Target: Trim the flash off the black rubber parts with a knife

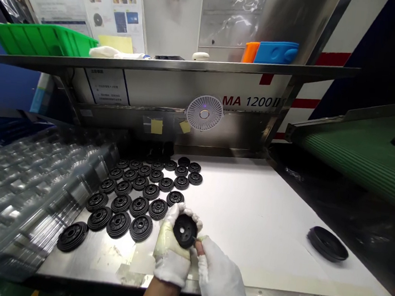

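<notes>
My left hand (pixel 173 245), in a white glove, holds a round black plastic part (pixel 179 237) with a hole in its middle, its hollow face turned up. My right hand (pixel 216 276), gloved with a bare thumb tip, is closed in a pinch at the lower right rim of that part. A thin bit shows at its fingertips, too small to name. Left of my hands, several black ribbed discs (pixel 118 224) lie in rows on the worktable. Another black part (pixel 328 243) lies alone at the right.
Stacked clear plastic trays (pixel 36 186) stand at the left. Above the table runs a metal shelf (pixel 178 66) with a green bin (pixel 45 40) and a blue box (pixel 276 52). A small fan (pixel 204 113) hangs below it. A green conveyor belt (pixel 371 151) is at the right.
</notes>
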A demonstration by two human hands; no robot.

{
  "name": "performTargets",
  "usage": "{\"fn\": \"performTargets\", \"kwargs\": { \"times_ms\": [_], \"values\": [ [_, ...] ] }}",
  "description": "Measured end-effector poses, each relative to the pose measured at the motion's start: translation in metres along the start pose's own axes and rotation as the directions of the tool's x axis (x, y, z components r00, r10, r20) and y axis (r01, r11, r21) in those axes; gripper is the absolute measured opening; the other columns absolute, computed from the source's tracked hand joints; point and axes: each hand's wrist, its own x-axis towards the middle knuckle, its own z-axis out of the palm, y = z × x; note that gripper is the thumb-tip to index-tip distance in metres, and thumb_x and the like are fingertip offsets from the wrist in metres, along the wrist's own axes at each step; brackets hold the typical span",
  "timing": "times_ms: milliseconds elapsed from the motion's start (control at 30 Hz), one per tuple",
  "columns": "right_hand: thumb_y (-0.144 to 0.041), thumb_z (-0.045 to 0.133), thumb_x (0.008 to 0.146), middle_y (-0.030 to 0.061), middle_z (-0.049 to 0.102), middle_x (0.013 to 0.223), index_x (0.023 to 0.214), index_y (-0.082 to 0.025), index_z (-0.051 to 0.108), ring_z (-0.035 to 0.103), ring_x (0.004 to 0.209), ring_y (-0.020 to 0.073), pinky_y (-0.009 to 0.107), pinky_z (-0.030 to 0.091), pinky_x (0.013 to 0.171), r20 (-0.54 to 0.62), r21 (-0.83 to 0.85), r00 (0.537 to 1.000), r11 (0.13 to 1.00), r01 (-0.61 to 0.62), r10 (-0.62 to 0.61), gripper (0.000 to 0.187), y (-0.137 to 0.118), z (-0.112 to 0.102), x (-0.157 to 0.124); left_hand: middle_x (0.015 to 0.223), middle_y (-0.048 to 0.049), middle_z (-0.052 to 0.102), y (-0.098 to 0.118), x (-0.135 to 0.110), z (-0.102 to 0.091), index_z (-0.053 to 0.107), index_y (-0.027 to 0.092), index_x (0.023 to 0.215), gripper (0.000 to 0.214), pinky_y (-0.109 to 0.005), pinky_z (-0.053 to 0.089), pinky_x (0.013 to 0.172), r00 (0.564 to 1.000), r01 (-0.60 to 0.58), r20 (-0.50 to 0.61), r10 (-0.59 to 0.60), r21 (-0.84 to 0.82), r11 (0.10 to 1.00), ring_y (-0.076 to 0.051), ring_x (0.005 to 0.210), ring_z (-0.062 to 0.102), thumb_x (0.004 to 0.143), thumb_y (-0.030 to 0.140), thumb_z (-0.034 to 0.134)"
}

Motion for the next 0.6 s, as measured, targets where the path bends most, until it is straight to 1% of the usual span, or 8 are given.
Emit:
{"fn": "performTargets", "kwargs": {
  "times_ms": [100,167,233,300,367,467,533,600],
  "values": [
    [-0.032,0.028,0.089,0.0004,0.059,0.064,0.076,-0.024,0.049,0.054,0.055,0.0186,0.028,0.032,0.050,0.022,-0.021,0.999,0.999,0.025,-0.025,0.026,-0.004,0.004,0.000,0.062,0.0010,0.052,-0.004,0.002,0.003,0.054,0.017,0.072,0.006,-0.026,0.049,0.061,0.989,-0.147,-0.020,0.147,-0.035,0.988,-0.011,0.059,0.054,0.073,0.018,0.059],
    [-0.032,0.028,0.089,0.0006,0.059,0.064,0.075,-0.024,0.049,0.053,0.055,0.0187,0.028,0.032,0.049,0.025,-0.041,0.999,0.999,0.031,-0.030,0.026,-0.004,0.006,-0.001,0.067,-0.0001,0.055,-0.003,0.000,0.000,0.056,0.018,0.078,0.006,-0.028,0.050,0.067,0.981,-0.193,0.018,0.193,0.001,0.981,-0.012,0.064,0.056,0.073,0.016,0.059],
    [-0.033,0.027,0.089,0.0012,0.060,0.065,0.076,-0.024,0.049,0.054,0.055,0.0187,0.028,0.032,0.049,0.014,-0.039,0.999,0.999,0.037,-0.036,0.028,-0.002,0.006,0.000,0.078,-0.0050,0.059,0.001,-0.004,-0.005,0.058,0.017,0.088,0.016,-0.033,0.050,0.071,0.989,-0.133,0.081,0.126,0.089,0.987,-0.017,0.075,0.059,0.072,0.016,0.057],
    [-0.033,0.027,0.089,0.0018,0.060,0.066,0.077,-0.023,0.050,0.055,0.056,0.0191,0.029,0.033,0.051,0.004,-0.025,0.999,0.999,0.046,-0.046,0.028,0.001,0.004,0.000,0.086,-0.0100,0.060,0.006,-0.007,-0.009,0.058,0.015,0.094,0.023,-0.037,0.051,0.068,0.993,-0.033,0.114,0.015,0.165,0.986,-0.022,0.080,0.060,0.071,0.018,0.054],
    [-0.031,0.028,0.089,0.0024,0.061,0.070,0.082,-0.023,0.052,0.056,0.060,0.0199,0.029,0.035,0.053,-0.004,-0.014,0.999,0.999,0.043,-0.044,0.026,0.004,0.002,0.000,0.078,-0.0090,0.059,0.009,-0.008,-0.011,0.058,0.015,0.092,0.022,-0.036,0.051,0.062,0.994,0.020,0.104,-0.038,0.171,0.985,-0.021,0.073,0.060,0.071,0.018,0.053],
    [-0.029,0.030,0.088,0.0029,0.062,0.074,0.088,-0.023,0.053,0.057,0.063,0.0200,0.029,0.037,0.055,0.004,-0.008,1.000,1.000,0.027,-0.027,0.024,0.003,-0.001,-0.001,0.064,-0.0023,0.054,0.008,-0.004,-0.007,0.057,0.016,0.080,0.009,-0.028,0.049,0.058,0.998,0.005,0.068,-0.011,0.089,0.996,-0.014,0.061,0.056,0.071,0.014,0.057],
    [-0.029,0.030,0.089,0.0019,0.061,0.071,0.085,-0.024,0.052,0.056,0.060,0.0186,0.028,0.035,0.052,0.020,0.000,1.000,1.000,0.016,-0.016,0.023,0.000,0.000,-0.002,0.064,-0.0006,0.053,0.004,0.000,-0.004,0.055,0.016,0.076,0.007,-0.026,0.049,0.059,0.999,-0.021,0.033,0.019,0.033,0.999,-0.012,0.060,0.054,0.071,0.012,0.059],
    [-0.030,0.029,0.089,0.0007,0.059,0.067,0.078,-0.024,0.050,0.053,0.055,0.0173,0.027,0.033,0.049,0.032,0.000,0.999,1.000,0.025,-0.025,0.025,-0.004,0.002,-0.002,0.065,0.0001,0.052,0.000,0.002,-0.002,0.055,0.017,0.076,0.008,-0.026,0.050,0.062,0.996,-0.084,-0.005,0.084,-0.004,0.996,-0.011,0.061,0.054,0.072,0.012,0.059]
  ]
}}
